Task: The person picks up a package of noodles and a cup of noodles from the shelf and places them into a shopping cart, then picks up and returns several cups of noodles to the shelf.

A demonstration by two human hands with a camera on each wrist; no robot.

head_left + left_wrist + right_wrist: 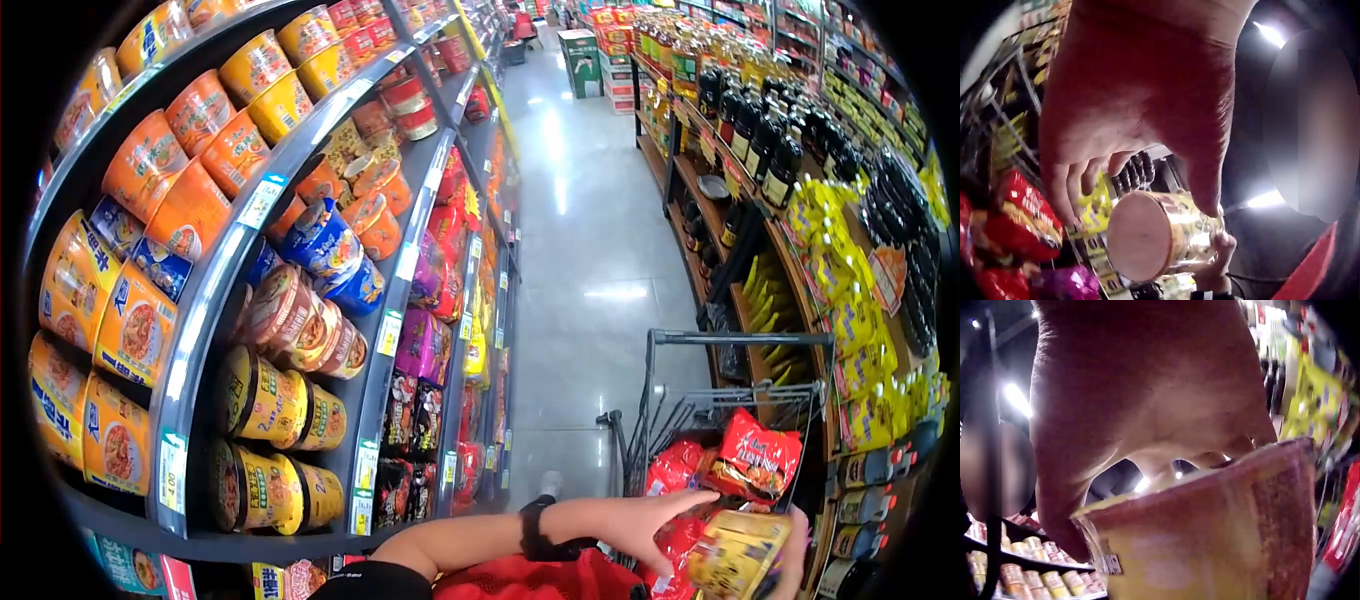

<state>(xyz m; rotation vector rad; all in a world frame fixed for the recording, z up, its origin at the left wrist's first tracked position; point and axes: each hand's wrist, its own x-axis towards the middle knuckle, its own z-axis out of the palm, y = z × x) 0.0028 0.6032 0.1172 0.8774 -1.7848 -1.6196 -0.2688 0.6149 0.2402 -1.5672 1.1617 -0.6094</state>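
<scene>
Supermarket aisle, strip lights glaring, and the landmark is the wire cart (740, 338). Over at its near end, there's the noodle cup (735, 555): yellow, glossy, tapered, print wrapping its wall, a reddish-brown band at the wide rim by the right wrist view, one round end plain and pale. And the right hand (1154, 400) has it, thumb to one side, fingers to the other, a proper grip! Left hand (645, 525), also by the cart's near end, is spread and loose, gripping nothing, thumb just beside the cup; whether it touches, I cannot tell. Now the count: one cup, two hands on the job, one cart, and inside that cart at least three red noodle packs (760, 455), shiny and crumpled, heaped together. Across the aisle, left of the cart, the cup rack (180, 400) is packed: at least two blue cups (325, 240), at least four yellow-and-black cups (262, 395), orange ones too many to number. Right of the cart, close by, wooden shelving (660, 180) carries yellow pouches (855, 330) and ranks of dark bottles (765, 145). Beyond the cart, smooth grey floor (575, 220) shines with reflections, one dark green box (583, 65) far up the aisle.
</scene>
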